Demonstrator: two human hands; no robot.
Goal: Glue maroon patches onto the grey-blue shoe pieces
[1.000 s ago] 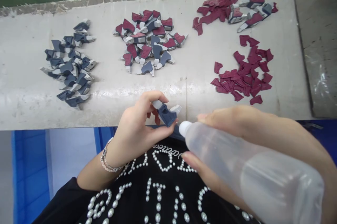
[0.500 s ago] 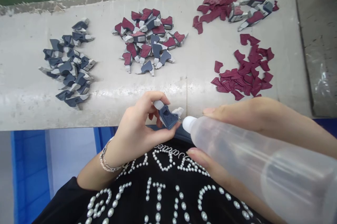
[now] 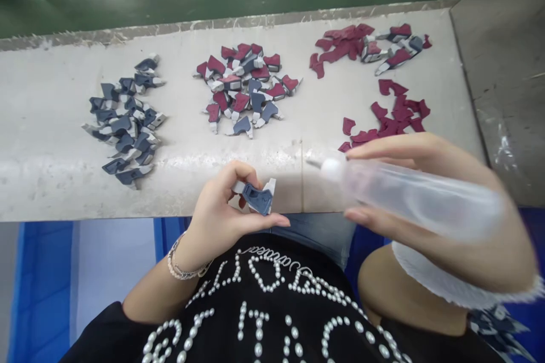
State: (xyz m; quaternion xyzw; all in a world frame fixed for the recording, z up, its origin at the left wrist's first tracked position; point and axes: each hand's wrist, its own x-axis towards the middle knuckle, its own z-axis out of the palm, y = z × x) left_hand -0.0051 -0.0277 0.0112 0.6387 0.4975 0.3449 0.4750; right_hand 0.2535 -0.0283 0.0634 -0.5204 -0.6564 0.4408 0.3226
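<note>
At a scuffed pale work surface (image 3: 51, 130), seen from my remote station, a person's left hand (image 3: 213, 221) curls closed around a dark blue piece with pale grey ends (image 3: 258, 199), pinching it between thumb and fingers just off the surface's near edge. The right hand (image 3: 451, 243), blurred, grips a translucent squeeze bottle (image 3: 409, 192) between fingers and thumb, lying almost level with its white nozzle (image 3: 332, 169) pointed left, near the held piece but not touching it.

By my reading, the work stands part done. The middle pile (image 3: 244, 90) appears to hold blue pieces already paired with maroon cut-outs, as does the upper-right cluster (image 3: 370, 45), where some loose maroon shapes lie alongside. Left to pair, it seems, are the blue pile at left (image 3: 125, 124), which shows no maroon, and the loose maroon heap at lower right (image 3: 394, 116). I cannot tell whether any adhesive is on the held piece.

The left forearm, with a beaded bracelet (image 3: 185, 266) at the wrist, angles up from a black top studded with pearls (image 3: 259, 300), and both elbows sit low, below the surface's edge, with the hands raised over it.
</note>
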